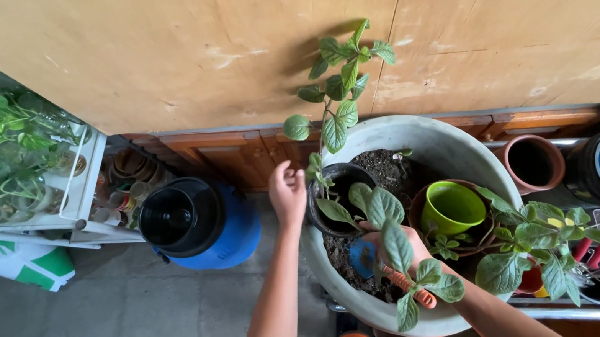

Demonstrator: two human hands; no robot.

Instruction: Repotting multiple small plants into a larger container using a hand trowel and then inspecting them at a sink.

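A wide grey basin (460,151) half full of soil sits on the floor below a wooden wall. Inside it, at its left edge, stands a black pot (335,199) with a tall plant (336,94) rising straight up. The left hand (287,189) rests just left of the pot's rim, fingers loosely curled. The right hand (395,245), nearer the viewer, is closed around a trowel (387,269) with an orange handle and blue blade angled toward the pot. Leaves hide most of this hand. A green pot (450,206) sits to the right.

Plywood wall (221,40); grey tiled floor (105,333).
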